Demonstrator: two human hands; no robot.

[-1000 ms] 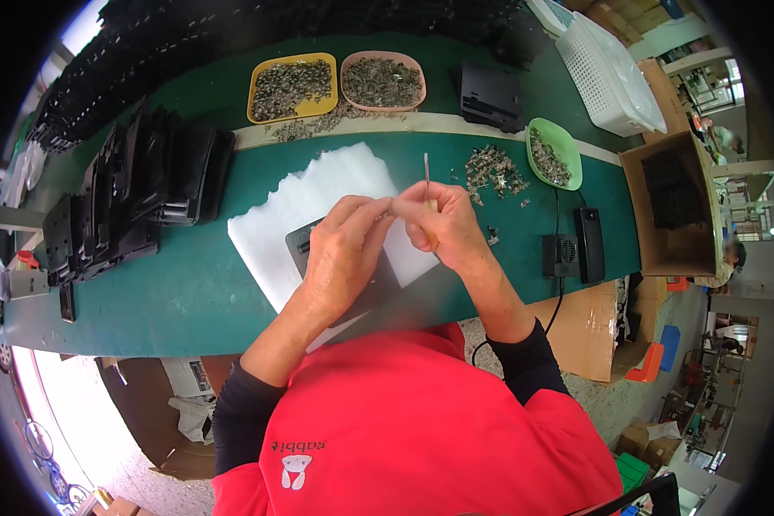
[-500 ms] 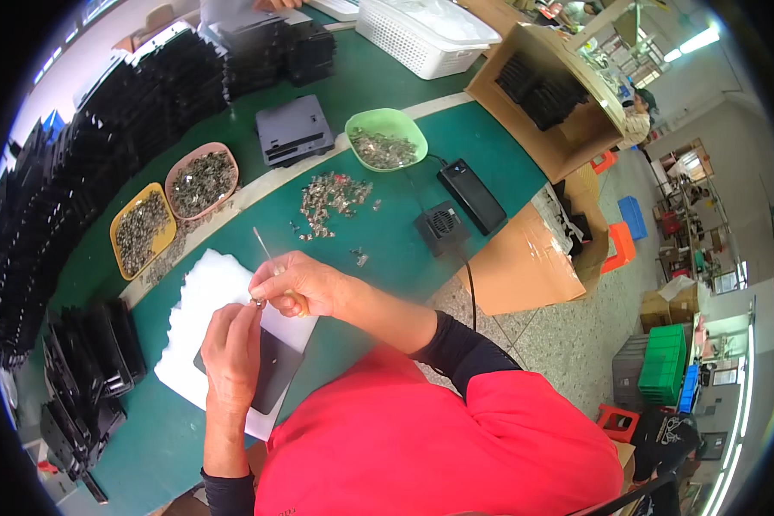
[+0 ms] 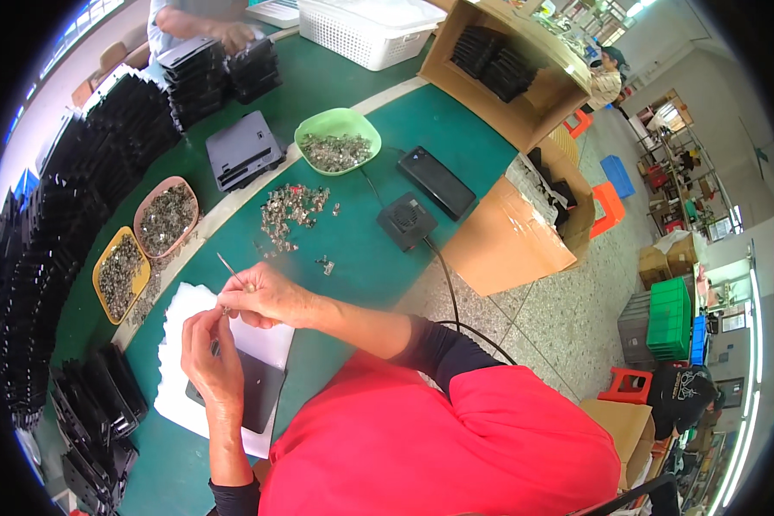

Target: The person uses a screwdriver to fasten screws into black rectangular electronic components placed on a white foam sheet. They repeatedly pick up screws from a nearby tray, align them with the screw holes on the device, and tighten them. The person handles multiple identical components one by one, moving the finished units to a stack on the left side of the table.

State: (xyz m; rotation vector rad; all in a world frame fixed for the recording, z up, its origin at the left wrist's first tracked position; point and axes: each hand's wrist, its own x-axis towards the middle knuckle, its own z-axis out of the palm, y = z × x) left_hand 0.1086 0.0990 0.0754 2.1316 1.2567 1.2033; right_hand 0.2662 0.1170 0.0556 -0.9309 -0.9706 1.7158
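Observation:
My right hand (image 3: pixel 267 297) is closed around a thin tool that looks like a screwdriver (image 3: pixel 228 266), its metal shaft pointing up and to the left. Fingertip to fingertip with it, my left hand (image 3: pixel 213 361) pinches a tiny metal piece (image 3: pixel 225 311), too small to make out fully. Under both hands lies a flat dark panel (image 3: pixel 262 393) on a white foam sheet (image 3: pixel 174 365). Loose small metal parts (image 3: pixel 288 211) are heaped on the green table beyond my hands.
Yellow (image 3: pixel 103 297), pink (image 3: pixel 191 191) and green (image 3: pixel 374 138) bowls hold small metal parts. Stacked black housings (image 3: pixel 103 172) line the left side. A black device (image 3: pixel 439 182) and a corded box (image 3: pixel 407 221) sit right. Across the table a co-worker's hand (image 3: pixel 236 36) touches black stacks.
The whole view has shifted, so the table things appear further left. My hands stay together over the panel. The co-worker's arm has come into sight over the black stacks.

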